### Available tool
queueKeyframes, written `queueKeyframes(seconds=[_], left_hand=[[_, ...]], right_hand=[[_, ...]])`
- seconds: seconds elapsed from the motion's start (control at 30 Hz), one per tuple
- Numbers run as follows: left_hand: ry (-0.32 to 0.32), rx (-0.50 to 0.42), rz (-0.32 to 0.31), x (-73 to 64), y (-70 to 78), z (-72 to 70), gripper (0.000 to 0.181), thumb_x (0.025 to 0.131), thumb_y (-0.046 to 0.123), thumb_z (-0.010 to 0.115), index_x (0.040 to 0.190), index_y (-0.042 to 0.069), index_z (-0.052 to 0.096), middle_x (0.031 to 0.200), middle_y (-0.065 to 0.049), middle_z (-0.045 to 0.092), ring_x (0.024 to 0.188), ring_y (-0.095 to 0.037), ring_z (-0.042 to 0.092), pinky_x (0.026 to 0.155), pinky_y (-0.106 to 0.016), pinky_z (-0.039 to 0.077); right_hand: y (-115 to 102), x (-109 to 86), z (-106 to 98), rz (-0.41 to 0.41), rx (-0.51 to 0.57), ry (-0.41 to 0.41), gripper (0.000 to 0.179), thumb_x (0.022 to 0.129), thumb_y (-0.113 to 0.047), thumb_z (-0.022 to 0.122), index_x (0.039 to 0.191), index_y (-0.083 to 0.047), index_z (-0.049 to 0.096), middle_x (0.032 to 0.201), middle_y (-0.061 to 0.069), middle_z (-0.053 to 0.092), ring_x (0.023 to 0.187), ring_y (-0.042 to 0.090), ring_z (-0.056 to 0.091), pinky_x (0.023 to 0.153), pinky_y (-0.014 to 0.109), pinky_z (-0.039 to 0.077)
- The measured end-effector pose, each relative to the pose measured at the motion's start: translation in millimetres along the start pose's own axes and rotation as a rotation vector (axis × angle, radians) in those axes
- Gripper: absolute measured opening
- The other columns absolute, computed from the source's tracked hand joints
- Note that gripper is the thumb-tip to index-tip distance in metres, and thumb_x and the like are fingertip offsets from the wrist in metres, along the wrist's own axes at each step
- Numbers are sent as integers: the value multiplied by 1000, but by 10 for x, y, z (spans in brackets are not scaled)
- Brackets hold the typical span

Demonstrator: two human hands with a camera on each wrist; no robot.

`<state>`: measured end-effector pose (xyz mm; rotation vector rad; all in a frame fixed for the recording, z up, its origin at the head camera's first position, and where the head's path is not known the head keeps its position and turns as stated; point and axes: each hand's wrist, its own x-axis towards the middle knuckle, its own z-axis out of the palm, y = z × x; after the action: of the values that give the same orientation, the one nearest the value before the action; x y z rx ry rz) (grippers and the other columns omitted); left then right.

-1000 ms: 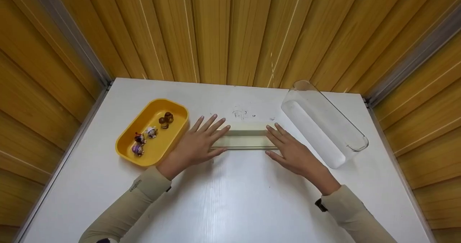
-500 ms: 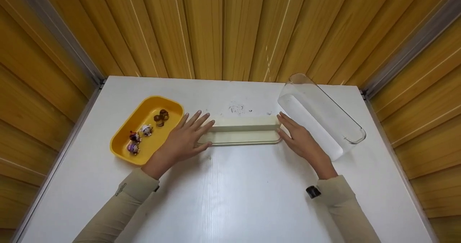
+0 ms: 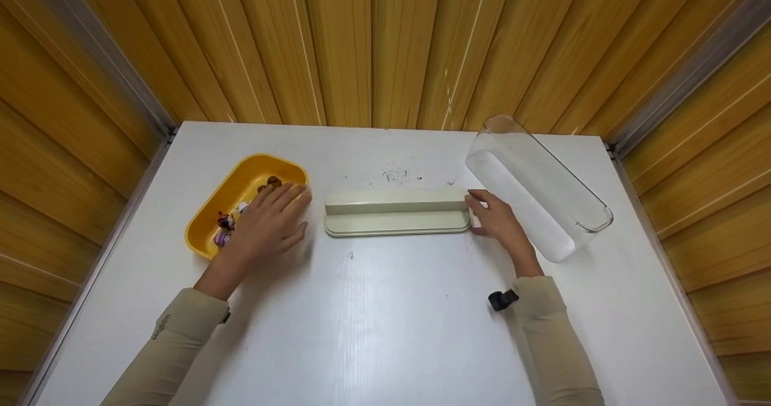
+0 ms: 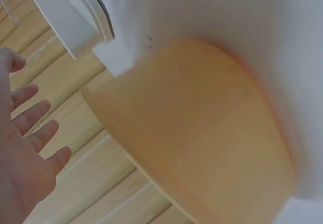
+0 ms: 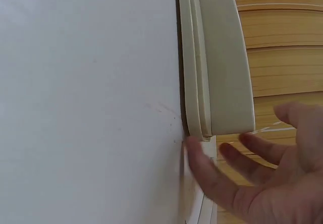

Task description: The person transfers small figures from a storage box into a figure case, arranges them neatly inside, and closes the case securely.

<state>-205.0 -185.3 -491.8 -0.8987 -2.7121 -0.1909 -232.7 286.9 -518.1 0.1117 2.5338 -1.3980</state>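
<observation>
A long pale green stepped plastic stand (image 3: 397,214) lies crosswise on the white table, its back part raised above a low front ledge. At its right end is my right hand (image 3: 497,216), thumb near the front corner and fingers by the raised part; in the right wrist view the thumb (image 5: 212,176) is at or beside the corner, and contact is hard to tell. My left hand (image 3: 265,222) is above the right side of a yellow tray (image 3: 202,243), fingers extended and holding nothing. Small figurines (image 3: 224,228) lie in the tray, partly hidden by that hand.
A clear long box (image 3: 542,183) with a white base lies slanted at the right, close to my right hand. Dark scuff marks (image 3: 396,176) show behind the stand. Wood-patterned panels (image 3: 385,50) enclose the table at the back and sides.
My left hand has left the stand's left end and moved left over the yellow tray. The right hand has shifted from over the stand to its right end.
</observation>
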Motion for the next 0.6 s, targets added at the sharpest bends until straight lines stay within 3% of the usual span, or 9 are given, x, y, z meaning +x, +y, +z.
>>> queueKeyframes(seconds=[0.1, 0.23, 0.47, 0.6], left_hand=[[-23, -11, -51, -98, -52, -53, 54, 99, 33, 62, 146, 9, 53, 153, -15, 48, 144, -36, 39, 121, -56, 23], [-45, -43, -100, -123, -159, -129, 52, 101, 33, 60, 145, 8, 53, 153, -15, 47, 144, -36, 37, 121, -56, 23], [60, 31, 7, -121, -451, -205, 41, 97, 21, 63, 133, 2, 62, 136, -17, 61, 128, -37, 52, 110, -55, 39], [41, 77, -6, -98, -619, -284, 44, 95, 19, 66, 134, 0, 60, 134, -19, 62, 124, -39, 54, 108, -57, 40]], right_hand=[[20, 13, 9, 101, 53, -66, 69, 104, -55, 46, 152, -5, 41, 153, 20, 42, 137, 38, 44, 91, 42, 58], [-19, 101, -46, 183, 111, -122, 72, 104, -56, 46, 150, -1, 40, 149, 22, 41, 134, 38, 45, 90, 42, 58], [-114, 234, -123, 264, 168, -208, 70, 103, -48, 54, 152, -2, 37, 150, 21, 40, 127, 35, 49, 92, 43, 57], [-155, 288, -204, 304, 251, -257, 67, 103, -42, 58, 149, 3, 39, 147, 23, 44, 130, 36, 51, 93, 45, 56]])
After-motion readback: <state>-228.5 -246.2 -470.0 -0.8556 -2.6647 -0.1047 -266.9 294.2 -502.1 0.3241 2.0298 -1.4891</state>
